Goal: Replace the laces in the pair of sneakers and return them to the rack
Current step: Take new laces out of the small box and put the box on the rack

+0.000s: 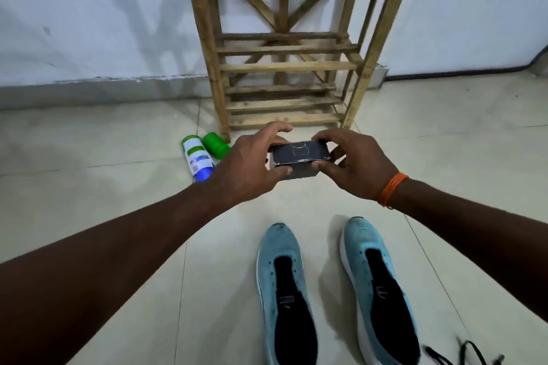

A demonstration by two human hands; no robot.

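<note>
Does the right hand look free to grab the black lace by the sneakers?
Probably not yet: the right hand and left hand both grip the small black box; nothing else blocks the black lace.

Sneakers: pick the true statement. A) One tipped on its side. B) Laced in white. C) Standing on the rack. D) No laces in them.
D: both sneakers show empty eyelets, and a black lace lies loose on the floor nearby.
</note>
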